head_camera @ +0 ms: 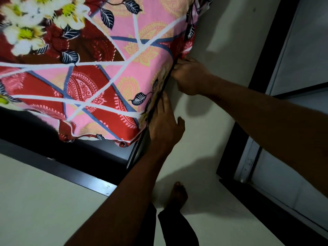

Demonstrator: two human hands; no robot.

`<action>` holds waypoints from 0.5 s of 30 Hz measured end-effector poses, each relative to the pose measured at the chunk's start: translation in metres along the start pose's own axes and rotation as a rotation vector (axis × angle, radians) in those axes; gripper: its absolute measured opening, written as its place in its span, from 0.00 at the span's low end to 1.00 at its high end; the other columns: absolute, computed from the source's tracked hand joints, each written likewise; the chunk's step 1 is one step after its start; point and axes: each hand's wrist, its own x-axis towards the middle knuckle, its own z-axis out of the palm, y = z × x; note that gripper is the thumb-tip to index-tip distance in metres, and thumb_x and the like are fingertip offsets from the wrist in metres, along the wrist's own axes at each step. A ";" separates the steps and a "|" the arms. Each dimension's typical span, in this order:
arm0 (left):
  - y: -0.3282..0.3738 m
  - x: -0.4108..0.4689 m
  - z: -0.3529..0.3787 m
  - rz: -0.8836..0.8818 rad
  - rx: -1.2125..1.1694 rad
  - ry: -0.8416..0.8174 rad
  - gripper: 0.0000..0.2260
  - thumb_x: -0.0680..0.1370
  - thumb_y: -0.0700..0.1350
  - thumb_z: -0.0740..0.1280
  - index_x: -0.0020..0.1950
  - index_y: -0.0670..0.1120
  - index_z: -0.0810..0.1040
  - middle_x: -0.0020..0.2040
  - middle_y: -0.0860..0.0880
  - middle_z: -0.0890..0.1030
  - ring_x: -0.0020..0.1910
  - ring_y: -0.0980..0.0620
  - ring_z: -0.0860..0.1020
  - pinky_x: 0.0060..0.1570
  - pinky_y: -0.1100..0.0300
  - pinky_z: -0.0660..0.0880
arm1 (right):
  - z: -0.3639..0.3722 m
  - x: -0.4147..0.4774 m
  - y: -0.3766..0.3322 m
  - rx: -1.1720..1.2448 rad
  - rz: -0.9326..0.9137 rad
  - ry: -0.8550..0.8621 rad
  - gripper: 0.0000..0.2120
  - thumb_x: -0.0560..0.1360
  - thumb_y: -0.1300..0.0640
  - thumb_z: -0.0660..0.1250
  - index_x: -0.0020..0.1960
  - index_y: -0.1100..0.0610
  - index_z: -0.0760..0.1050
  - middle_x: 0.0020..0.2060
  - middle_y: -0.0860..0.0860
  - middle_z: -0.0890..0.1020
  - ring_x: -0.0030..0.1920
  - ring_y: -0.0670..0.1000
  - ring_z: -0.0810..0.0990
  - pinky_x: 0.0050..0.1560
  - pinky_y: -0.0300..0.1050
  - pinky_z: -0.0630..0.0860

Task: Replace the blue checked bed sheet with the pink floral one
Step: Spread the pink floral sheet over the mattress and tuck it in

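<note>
The pink floral sheet (110, 71), patterned with red paisley, white flowers and dark leaves, covers the mattress in the upper left. At the bed's right side edge my left hand (165, 121) lies with straight fingers pressed along the sheet's edge against the dark frame. Just above it my right hand (190, 77) has its fingers curled around the sheet's edge at the mattress side. The blue checked sheet is not in view.
The dark bed frame (134, 155) runs along the bottom and right of the mattress. Pale floor (213, 121) lies beside the bed, with my bare foot (178, 194) on it. A dark-framed door or wardrobe (257, 157) stands at the right.
</note>
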 end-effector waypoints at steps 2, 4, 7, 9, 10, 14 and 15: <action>-0.008 0.005 0.005 0.040 -0.064 0.038 0.39 0.72 0.45 0.70 0.80 0.37 0.58 0.75 0.36 0.67 0.71 0.35 0.71 0.65 0.42 0.73 | 0.004 -0.005 -0.005 0.062 0.041 0.081 0.19 0.64 0.60 0.69 0.54 0.61 0.81 0.48 0.59 0.84 0.51 0.62 0.81 0.55 0.54 0.78; -0.019 0.007 0.004 0.077 -0.114 0.014 0.39 0.72 0.44 0.69 0.80 0.37 0.58 0.77 0.37 0.65 0.74 0.37 0.67 0.71 0.45 0.69 | 0.006 -0.015 -0.013 0.136 0.103 0.161 0.22 0.68 0.57 0.60 0.59 0.59 0.80 0.54 0.57 0.84 0.57 0.62 0.80 0.54 0.54 0.78; -0.027 0.009 -0.003 0.120 -0.177 -0.045 0.39 0.72 0.47 0.65 0.81 0.38 0.55 0.80 0.39 0.60 0.79 0.41 0.59 0.77 0.48 0.59 | 0.006 -0.033 -0.032 0.218 0.169 0.226 0.25 0.72 0.54 0.53 0.64 0.55 0.79 0.62 0.53 0.82 0.65 0.59 0.77 0.52 0.54 0.77; -0.024 0.004 -0.007 0.131 -0.168 -0.040 0.39 0.72 0.48 0.65 0.80 0.37 0.56 0.79 0.39 0.60 0.79 0.41 0.59 0.77 0.47 0.59 | 0.013 -0.036 -0.046 0.233 0.123 0.212 0.23 0.74 0.54 0.54 0.64 0.56 0.78 0.63 0.54 0.81 0.68 0.59 0.76 0.52 0.55 0.76; -0.020 -0.003 -0.008 0.136 -0.164 -0.041 0.39 0.72 0.47 0.66 0.80 0.37 0.57 0.79 0.38 0.61 0.78 0.40 0.61 0.76 0.46 0.60 | 0.017 -0.034 -0.050 0.231 0.105 0.184 0.22 0.74 0.54 0.54 0.63 0.56 0.78 0.62 0.55 0.81 0.68 0.59 0.75 0.51 0.55 0.77; -0.018 -0.045 -0.018 0.109 -0.079 -0.049 0.37 0.73 0.46 0.68 0.80 0.40 0.59 0.78 0.39 0.63 0.77 0.40 0.62 0.76 0.48 0.61 | 0.017 -0.029 -0.052 0.217 0.175 0.016 0.23 0.73 0.53 0.62 0.67 0.56 0.74 0.68 0.55 0.76 0.71 0.59 0.71 0.57 0.59 0.75; -0.025 -0.055 -0.024 0.087 -0.054 -0.041 0.36 0.74 0.46 0.68 0.80 0.41 0.59 0.78 0.39 0.64 0.77 0.41 0.62 0.75 0.49 0.62 | 0.017 -0.031 -0.052 0.201 0.170 -0.055 0.27 0.71 0.55 0.66 0.70 0.56 0.72 0.71 0.55 0.74 0.73 0.59 0.69 0.59 0.60 0.74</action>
